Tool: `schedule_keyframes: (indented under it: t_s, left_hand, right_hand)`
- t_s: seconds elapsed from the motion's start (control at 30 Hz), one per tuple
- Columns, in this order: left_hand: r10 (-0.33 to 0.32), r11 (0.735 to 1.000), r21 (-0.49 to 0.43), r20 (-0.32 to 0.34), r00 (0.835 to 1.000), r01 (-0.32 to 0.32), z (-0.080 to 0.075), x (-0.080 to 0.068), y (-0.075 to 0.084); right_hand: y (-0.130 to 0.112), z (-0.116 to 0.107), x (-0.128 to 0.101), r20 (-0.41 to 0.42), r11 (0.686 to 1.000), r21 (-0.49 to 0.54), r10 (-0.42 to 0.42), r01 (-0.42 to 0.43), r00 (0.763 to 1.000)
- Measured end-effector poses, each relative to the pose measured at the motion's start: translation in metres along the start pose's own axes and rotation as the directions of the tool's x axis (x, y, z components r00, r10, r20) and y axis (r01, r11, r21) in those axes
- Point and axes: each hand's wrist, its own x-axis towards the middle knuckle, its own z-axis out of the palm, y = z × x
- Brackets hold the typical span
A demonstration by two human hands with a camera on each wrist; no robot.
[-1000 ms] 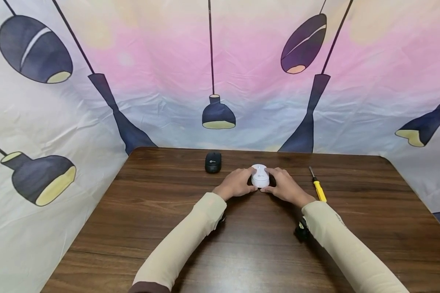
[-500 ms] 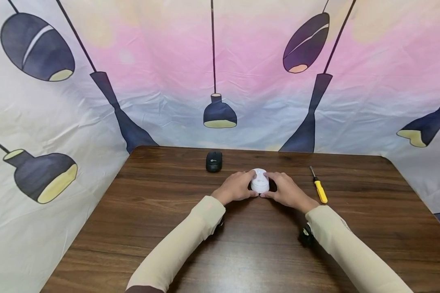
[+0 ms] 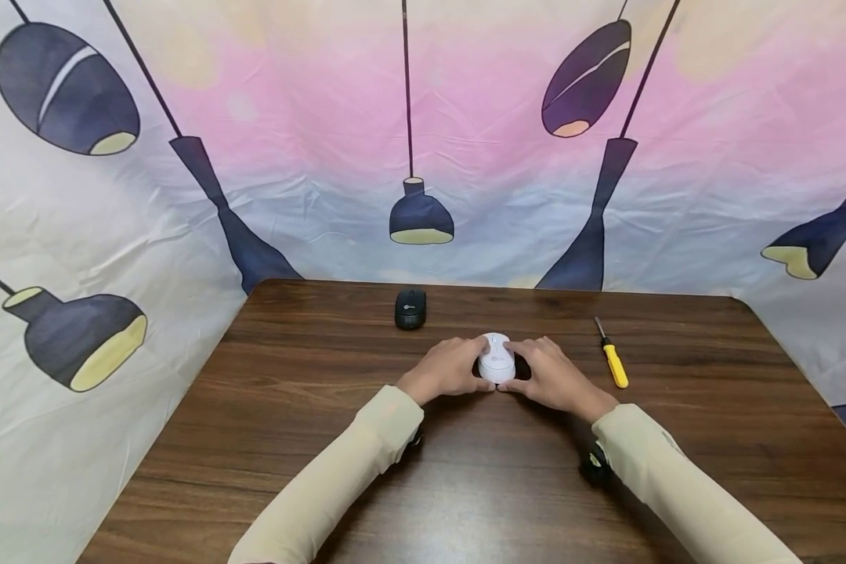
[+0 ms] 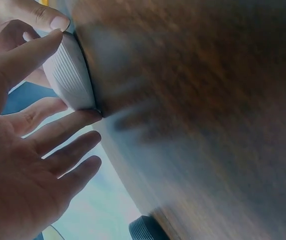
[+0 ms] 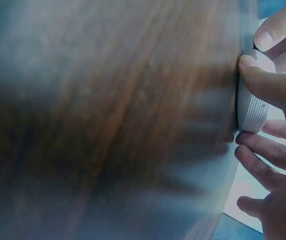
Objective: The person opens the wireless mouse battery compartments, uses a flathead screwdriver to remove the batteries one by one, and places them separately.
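The white mouse is held on the wooden table, a little beyond the middle of it, and it is pinched from both sides: the left hand is curled against its left flank, the right hand against its right. In the left wrist view the mouse is seen clamped between thumb and forefinger, the other fingers being fanned out loosely below it. In the right wrist view the ridged side of the mouse is gripped by the thumb, with the remaining fingers only slightly bent and touching nothing. A black mouse is left lying near the far edge, well apart from the hands, and a yellow-handled screwdriver is parked just to the right of the right hand. The risk is judged to lie in the grip: the smooth shell is caught only at its sides, so it could be squeezed out and sent skidding if the pressure is uneven. The screwdriver could also be nudged and set rolling by a careless right wrist.
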Motion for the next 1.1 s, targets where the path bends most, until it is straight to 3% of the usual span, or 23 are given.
schedule_keyframes:
  t_s: [0.37, 0.83, 1.1]
  left_hand:
    - [-0.008, 1.0, -0.024, 0.004, 1.0, 0.008, -0.003, -0.011, 0.004]
    - [-0.002, 1.0, 0.019, -0.079, 0.997, 0.003, -0.002, -0.017, 0.008]
    - [0.008, 1.0, 0.014, -0.083, 0.996, -0.007, -0.001, -0.021, 0.007]
  right_hand:
    - [-0.007, -0.003, -0.009, -0.016, 1.0, 0.006, -0.011, 0.011, 1.0]
    - [-0.013, -0.004, -0.013, -0.014, 0.996, 0.086, -0.011, 0.012, 1.0]
    - [-0.01, -0.001, -0.014, -0.072, 0.994, 0.088, -0.057, 0.063, 0.996]
